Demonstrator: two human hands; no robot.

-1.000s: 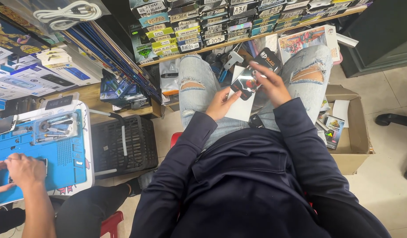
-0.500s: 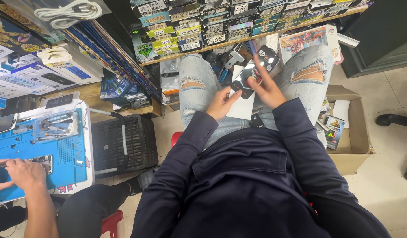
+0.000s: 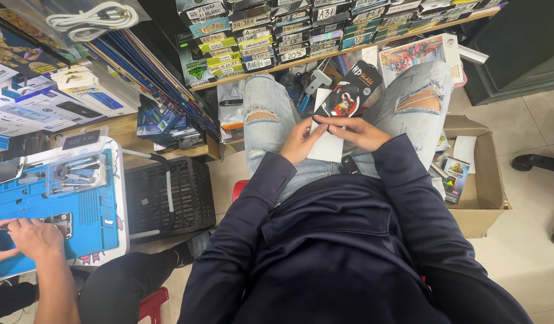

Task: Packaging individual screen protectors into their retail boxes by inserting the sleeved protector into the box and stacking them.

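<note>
I sit with torn light-blue jeans (image 3: 265,114) and a dark jacket. On my lap lies a white flat sleeve (image 3: 328,147). A black flat packet with a red picture (image 3: 343,99) sticks out beyond it, with a second black packet (image 3: 365,77) just behind. My left hand (image 3: 298,139) pinches the left edge of the white sleeve. Fingers of my right hand (image 3: 356,131) grip the near end of the black packet with the red picture. Both hands meet over my thighs.
A cardboard box (image 3: 484,180) with small packets stands at my right. A black plastic basket (image 3: 169,198) sits at my left, beside a blue work mat (image 3: 79,216) where another person's hands (image 3: 28,237) work. Shelves of stacked small boxes (image 3: 259,36) run ahead.
My hands have come closer together and nearer my body, now meeting at the near end of the black packet. The other person's hands have shifted slightly on the blue mat.
</note>
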